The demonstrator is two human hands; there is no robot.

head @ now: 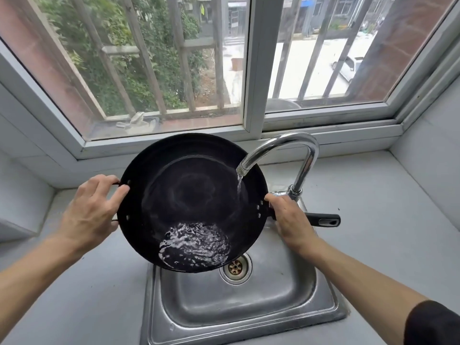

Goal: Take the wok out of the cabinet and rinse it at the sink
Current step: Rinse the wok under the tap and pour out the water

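Wok: I hold the round black metal wok [191, 195] above the square stainless steel sink [249, 307], its near rim tipped down toward me, so it is out of the cabinet and in the rinsing step.

Left hand: my left hand [92, 210] grips the small loop handle on the wok's left rim, fingers curled over it and thumb lying on the rim.

Right hand: my right hand [286, 217] is clenched round the root of the long black straight handle [323, 220], which sticks out to the right past my knuckles.

Water: the curved chrome tap [293, 155] pours a thin stream onto the right inner wall; it collects as a rippling pool [196, 245] at the near, low side of the bowl.

How to do it well: I judge the pool should be swirled, so I would rock both wrists together and let the water sweep the whole inner surface, not only the near part.

Pouring out: the low rim sits just over the round metal drain [235, 267], so tipping further toward me should send the water into the basin, not onto the grey counter [373, 207].

Risk: a wet loop handle may slip, so I would keep both grips firm and tilt slowly.
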